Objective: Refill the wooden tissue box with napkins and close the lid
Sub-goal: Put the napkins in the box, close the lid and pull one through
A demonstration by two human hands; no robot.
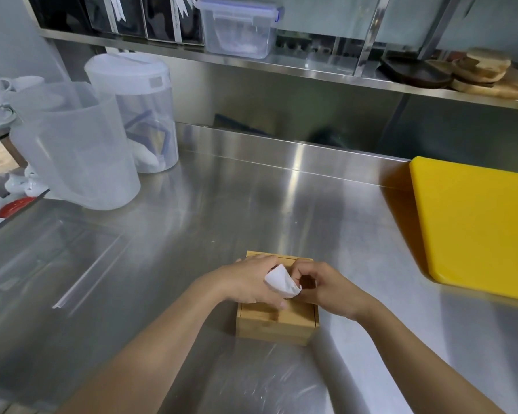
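Note:
The wooden tissue box point(277, 325) stands on the steel counter near the front edge, its lid down on top. A white napkin point(282, 281) sticks up from the middle of the lid. My left hand point(248, 282) lies flat over the left part of the lid, fingers against the napkin. My right hand point(326, 289) is curled on the right side of the lid, thumb and fingers pinching the napkin's lower end. The lid's slot is hidden by both hands.
A yellow cutting board point(476, 225) lies at the right. Two translucent plastic jugs point(81, 150) stand at the back left, white crockery beyond them. A steel shelf point(311, 68) above holds a clear lidded container point(237, 25) and wooden plates point(479, 73).

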